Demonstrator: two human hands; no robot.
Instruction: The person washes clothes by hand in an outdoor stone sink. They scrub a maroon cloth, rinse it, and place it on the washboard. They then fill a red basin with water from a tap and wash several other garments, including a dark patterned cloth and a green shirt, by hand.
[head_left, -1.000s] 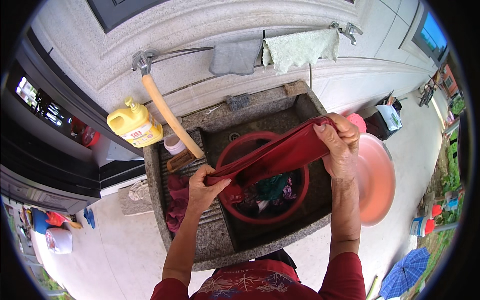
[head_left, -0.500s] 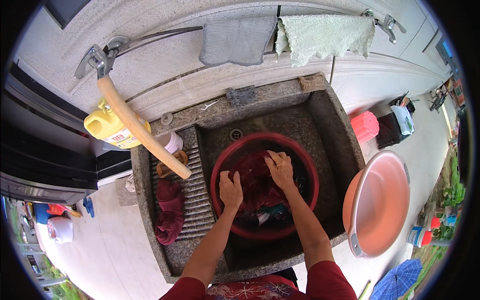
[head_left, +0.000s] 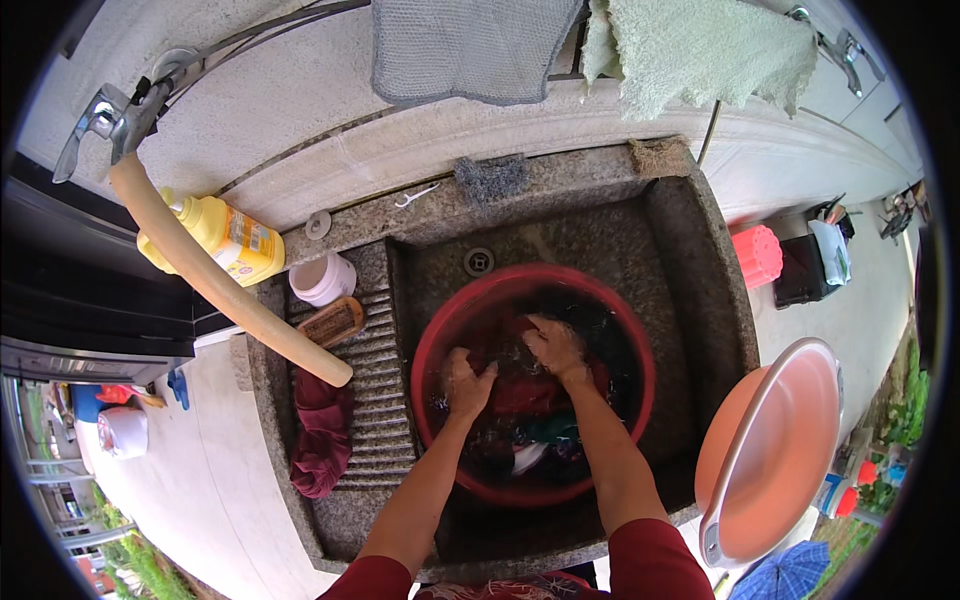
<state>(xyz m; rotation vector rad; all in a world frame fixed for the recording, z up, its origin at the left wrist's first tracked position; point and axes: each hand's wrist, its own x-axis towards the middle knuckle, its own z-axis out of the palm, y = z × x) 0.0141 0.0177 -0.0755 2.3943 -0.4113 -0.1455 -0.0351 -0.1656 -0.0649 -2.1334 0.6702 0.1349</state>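
Observation:
A round red basin (head_left: 640,340) full of dark water and wet clothes sits in a stone sink (head_left: 700,260). My left hand (head_left: 466,378) and my right hand (head_left: 552,346) are both down in the basin, pressed into a red garment (head_left: 520,392) among the soaked clothes. The fingers of each hand are curled into the cloth. A green and white piece of laundry (head_left: 535,440) shows just below the red one.
A ribbed washboard (head_left: 375,400) on the sink's left carries a maroon cloth (head_left: 322,432), a brush (head_left: 332,322) and a white cup (head_left: 322,280). A tan hose (head_left: 215,285) hangs from a tap by a yellow detergent bottle (head_left: 235,240). A pink basin (head_left: 775,450) leans at right. Towels (head_left: 470,45) hang above.
A second ago I held the red garment stretched above the basin. Both hands have since pushed it down into the water, and the view has moved closer over the sink.

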